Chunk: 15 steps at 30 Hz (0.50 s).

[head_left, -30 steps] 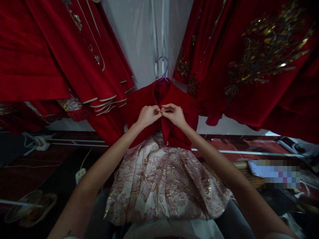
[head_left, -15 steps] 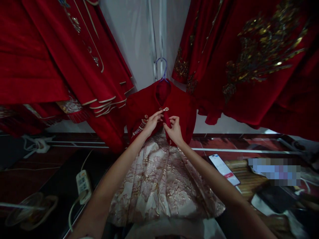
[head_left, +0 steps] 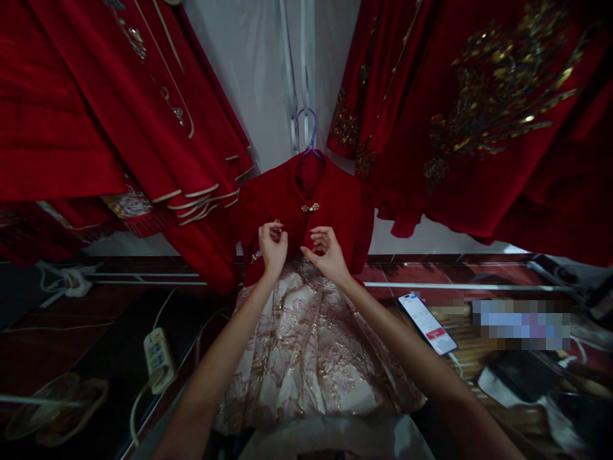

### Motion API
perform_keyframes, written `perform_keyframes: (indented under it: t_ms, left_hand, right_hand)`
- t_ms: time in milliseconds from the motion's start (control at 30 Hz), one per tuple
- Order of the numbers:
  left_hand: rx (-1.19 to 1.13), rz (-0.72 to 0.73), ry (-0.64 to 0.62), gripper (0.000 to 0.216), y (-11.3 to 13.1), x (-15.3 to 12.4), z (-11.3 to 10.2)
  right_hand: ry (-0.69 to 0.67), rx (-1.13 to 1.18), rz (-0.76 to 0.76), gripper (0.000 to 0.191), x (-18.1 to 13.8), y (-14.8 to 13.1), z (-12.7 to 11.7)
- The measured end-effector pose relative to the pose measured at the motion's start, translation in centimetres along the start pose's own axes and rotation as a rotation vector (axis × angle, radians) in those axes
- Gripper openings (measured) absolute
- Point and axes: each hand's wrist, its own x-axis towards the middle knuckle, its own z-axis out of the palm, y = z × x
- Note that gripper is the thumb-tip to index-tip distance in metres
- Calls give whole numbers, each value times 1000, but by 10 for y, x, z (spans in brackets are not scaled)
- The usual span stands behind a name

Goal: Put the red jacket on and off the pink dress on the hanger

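A small red jacket (head_left: 342, 188) with a stand collar hangs in front of me on a purple hanger (head_left: 313, 131). Just below its collar, a beaded frog clasp (head_left: 310, 207) spans the front opening. My left hand (head_left: 274, 252) is over the jacket's left side, fingers curled and thumb apart, near a beaded ornament (head_left: 278, 229) that it partly hides. Beside the front opening is my right hand (head_left: 330, 255), its fingers bent and apart from the thumb. No cloth shows between the fingers of either hand. Beneath the jacket hangs a pale pink brocade skirt (head_left: 306, 358).
Red embroidered garments (head_left: 191, 128) hang on the left, and a red garment with gold sequins (head_left: 502, 108) on the right. A power strip (head_left: 159, 361) lies on a black surface at lower left. A phone (head_left: 427, 324) rests on a wooden surface at right.
Both hands have come off the jacket's front edge and moved apart. My left hand went left and down from the clasp, which now shows whole.
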Motion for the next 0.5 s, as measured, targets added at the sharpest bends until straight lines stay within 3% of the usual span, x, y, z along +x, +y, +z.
perform_keyframes:
  t_ms: [67, 267, 500]
  left_hand:
    - [6, -41, 22, 26, -11, 2, -6]
    - [-190, -177, -134, 28, -27, 12, -3]
    - [-279, -228, -198, 26, -25, 15, -4]
  right_hand:
    - [-55, 35, 4, 44, -1, 6, 5]
    - [-108, 76, 39, 44, 18, 19, 24]
    - [61, -256, -33, 29, 60, 41, 41]
